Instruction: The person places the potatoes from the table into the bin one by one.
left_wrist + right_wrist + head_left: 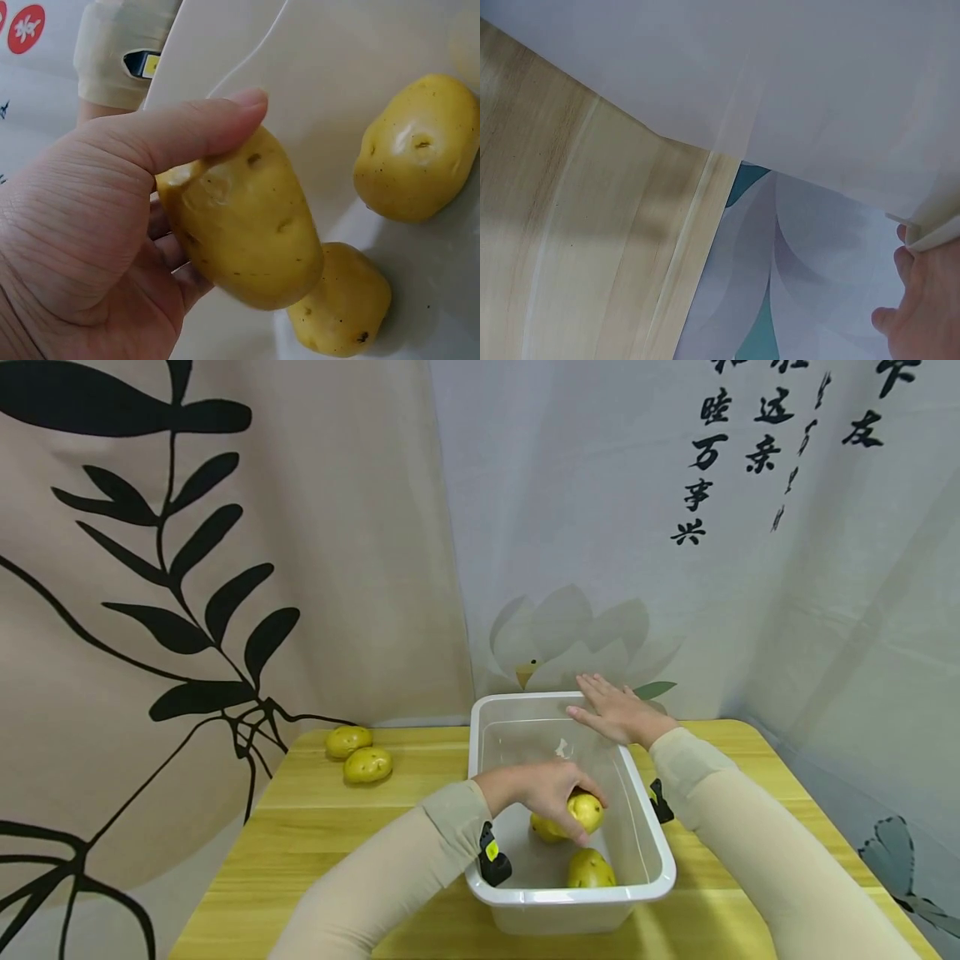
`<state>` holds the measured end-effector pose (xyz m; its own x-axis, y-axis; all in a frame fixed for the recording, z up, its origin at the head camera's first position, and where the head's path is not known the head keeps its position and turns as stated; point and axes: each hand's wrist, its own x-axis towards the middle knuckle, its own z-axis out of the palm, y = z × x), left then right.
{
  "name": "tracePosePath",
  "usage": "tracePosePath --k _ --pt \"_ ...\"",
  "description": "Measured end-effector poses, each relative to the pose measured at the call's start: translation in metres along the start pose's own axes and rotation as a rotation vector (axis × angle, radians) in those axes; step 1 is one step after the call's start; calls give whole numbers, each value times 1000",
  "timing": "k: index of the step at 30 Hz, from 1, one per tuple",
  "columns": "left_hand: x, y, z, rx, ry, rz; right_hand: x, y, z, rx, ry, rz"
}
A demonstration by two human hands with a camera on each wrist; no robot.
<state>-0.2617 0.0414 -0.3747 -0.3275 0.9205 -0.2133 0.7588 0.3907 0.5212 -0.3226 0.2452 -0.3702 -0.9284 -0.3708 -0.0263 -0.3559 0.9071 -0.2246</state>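
Inside a white plastic bin, my left hand grips a yellow potato between thumb and fingers. Two more potatoes lie on the bin floor: one potato partly behind the held one, and another potato off to its side. From the head view, that last potato sits by the near wall. My right hand rests at the bin's far right corner, its fingers straight and reaching over the rim. The right wrist view catches only part of this hand, at the rim.
Two potatoes, a rear potato and a front potato, lie at the far left of the wooden table. A printed curtain hangs right behind the table's far edge. The bin walls stand around my left hand.
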Motion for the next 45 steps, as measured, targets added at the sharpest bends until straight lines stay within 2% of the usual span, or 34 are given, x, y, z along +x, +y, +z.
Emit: tracePosePath --k 6,13,24,35,45 --pt "1 -3 3 10 -23 13 1 1 1 6 5 -7" --pt "0 0 4 53 -63 -4 2 4 6 5 15 -6" --pt "0 0 6 22 -110 -36 2 2 5 20 8 -9" --pt "-1 -1 5 -38 -101 -56 6 6 7 4 15 4" --pt "0 2 2 -57 -97 -36 4 2 2 7 8 -6"
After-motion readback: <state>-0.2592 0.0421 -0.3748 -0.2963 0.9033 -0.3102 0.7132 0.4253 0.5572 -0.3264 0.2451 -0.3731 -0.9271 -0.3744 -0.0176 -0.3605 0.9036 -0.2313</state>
